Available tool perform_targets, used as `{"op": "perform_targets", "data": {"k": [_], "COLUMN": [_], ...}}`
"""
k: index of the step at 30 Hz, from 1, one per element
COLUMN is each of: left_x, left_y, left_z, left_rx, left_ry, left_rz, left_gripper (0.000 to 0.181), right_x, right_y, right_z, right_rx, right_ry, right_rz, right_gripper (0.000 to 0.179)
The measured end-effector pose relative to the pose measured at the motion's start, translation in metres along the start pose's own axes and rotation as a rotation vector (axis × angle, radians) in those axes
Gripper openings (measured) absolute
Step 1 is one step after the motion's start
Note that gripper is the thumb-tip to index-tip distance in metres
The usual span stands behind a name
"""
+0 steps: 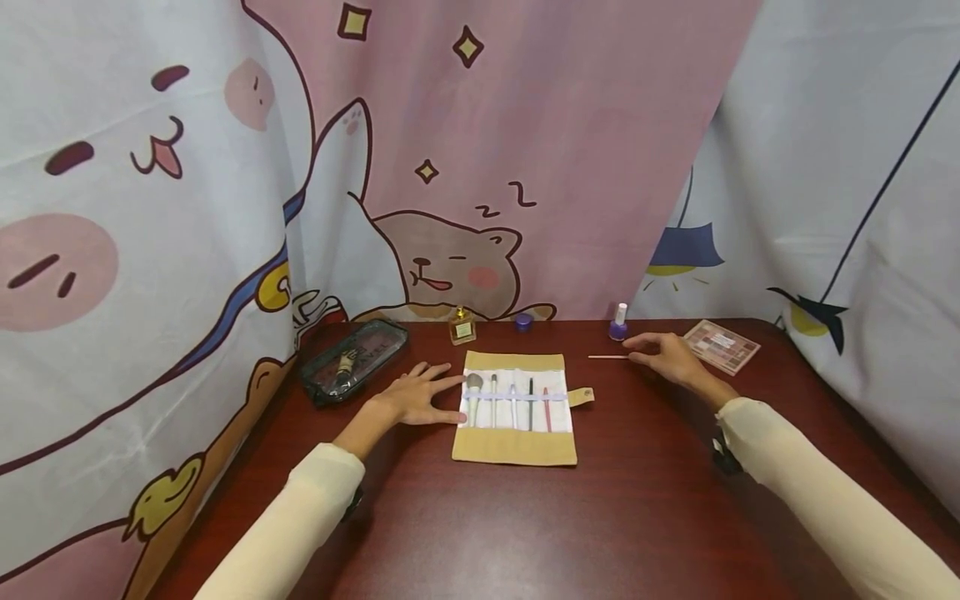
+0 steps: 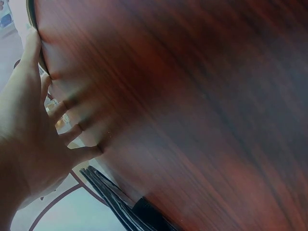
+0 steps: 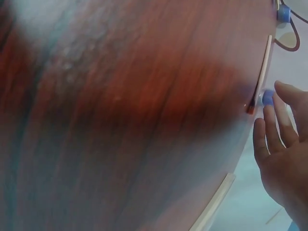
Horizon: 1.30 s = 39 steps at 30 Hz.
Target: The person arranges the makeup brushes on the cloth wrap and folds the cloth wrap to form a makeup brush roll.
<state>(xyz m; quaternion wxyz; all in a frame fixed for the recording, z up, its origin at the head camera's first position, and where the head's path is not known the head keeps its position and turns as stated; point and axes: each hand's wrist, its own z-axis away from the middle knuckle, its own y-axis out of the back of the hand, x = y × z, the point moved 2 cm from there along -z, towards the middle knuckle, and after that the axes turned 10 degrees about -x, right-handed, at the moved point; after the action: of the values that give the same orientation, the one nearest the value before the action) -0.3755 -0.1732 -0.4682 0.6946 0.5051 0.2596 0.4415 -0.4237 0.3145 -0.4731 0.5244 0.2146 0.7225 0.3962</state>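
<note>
A tan brush roll point(image 1: 515, 448) lies unrolled on the table, several makeup brushes tucked under the lilac band across its white lining. My left hand point(image 1: 417, 395) rests beside it with fingers spread, thumb and index finger at its left edge; the left wrist view shows the fingertips point(image 2: 100, 149) down on the wood. To the right of the roll, a thin brush point(image 1: 604, 357) with a pale handle and a dark reddish end point(image 3: 250, 109) lies on the table. My right hand point(image 1: 663, 358) is at that end, its fingers fairly straight and not closed round it.
Behind my right hand stands a purple nail polish bottle point(image 1: 618, 323); an eyeshadow palette point(image 1: 722, 347) lies farther right. A perfume bottle point(image 1: 462, 327) and a small purple jar point(image 1: 522, 322) line the back edge. A clear black-trimmed pouch point(image 1: 375, 350) lies at left. Printed curtains point(image 1: 585, 150) enclose the table.
</note>
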Motion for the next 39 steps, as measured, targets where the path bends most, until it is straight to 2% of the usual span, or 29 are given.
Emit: {"op": "perform_targets", "data": {"k": [16,27,39], "left_x": [0.000,0.001,0.001], "left_y": [0.000,0.001,0.001], "left_z": [-0.001,0.000,0.001], "left_rx": [-0.010,-0.011,-0.005], "left_ry": [0.011,0.008,0.002], "left_rz": [-0.013,-0.002,-0.008], "left_gripper": [0.090,0.089,0.089], "right_x": [0.018,0.018,0.013], "right_y": [-0.003,-0.006,-0.003], "right_z": [0.001,0.003,0.013], "right_rx": [-0.022,0.074,0.085], "right_ry": [-0.040,0.064,0.094], "right_rz": [0.075,0.128,0.186], "right_gripper": [0.025,0.007,0.007]}}
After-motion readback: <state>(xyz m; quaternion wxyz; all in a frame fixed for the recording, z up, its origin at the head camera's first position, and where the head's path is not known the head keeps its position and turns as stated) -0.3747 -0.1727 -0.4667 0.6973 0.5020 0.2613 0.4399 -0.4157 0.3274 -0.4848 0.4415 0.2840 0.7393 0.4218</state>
